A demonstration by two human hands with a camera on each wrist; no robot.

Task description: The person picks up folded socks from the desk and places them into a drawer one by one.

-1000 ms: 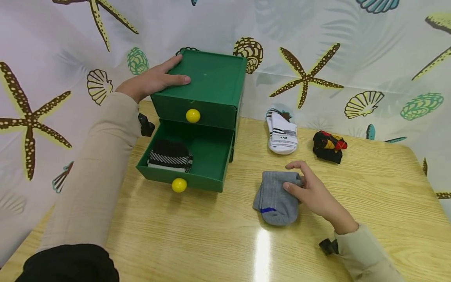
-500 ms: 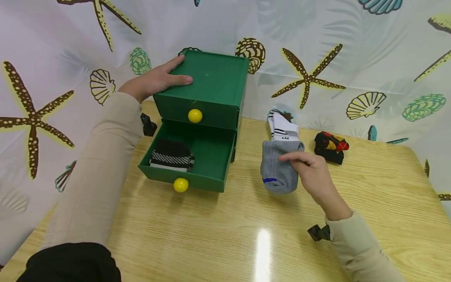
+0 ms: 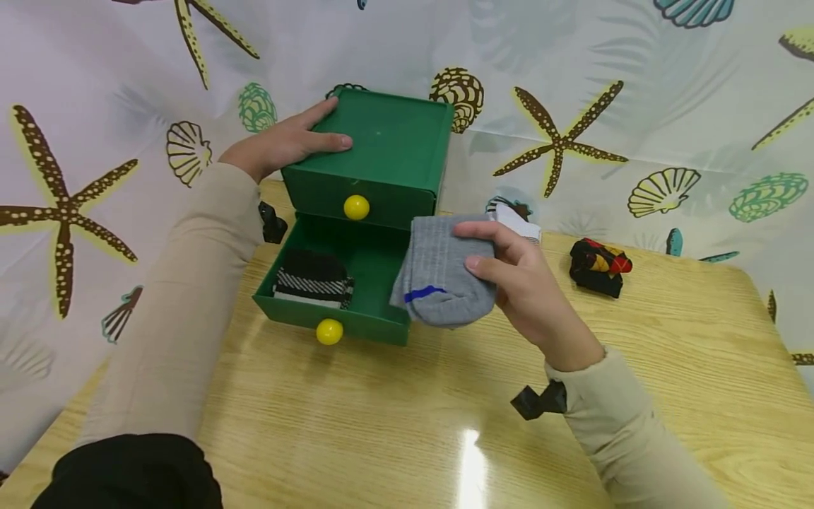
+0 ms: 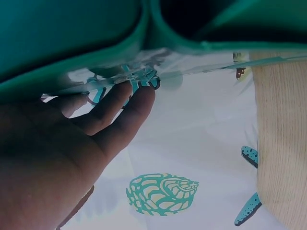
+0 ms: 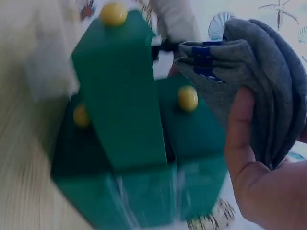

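A person's right hand (image 3: 528,286) pinches a folded pair of grey socks (image 3: 439,272), thumb on the near face and forefinger laid along the top, holding it up off the wooden table (image 3: 356,424) at the right side of a pulled-out drawer (image 3: 375,330). From the head view the pair, with its blue stripe to the lower left, hides part of the drawer's right edge; the right wrist view shows it apart from the drawer.

The left hand (image 3: 286,145) rests on the left edge of the green cabinet (image 3: 391,141), thumb and forefinger stretched over the top; the left wrist view shows its other fingers (image 4: 129,122) extended beside the cabinet, gripping nothing.

Black-and-white socks (image 3: 311,283) lie folded in the left part of the drawer, the middle one of three, each with a yellow knob (image 3: 356,207). White socks (image 3: 516,220), partly hidden behind the right hand, lie near the back of the table, and black socks (image 3: 598,268) with red and yellow diamonds lie farther right. A cloth (image 3: 407,42) printed with starfish and shells hangs behind.
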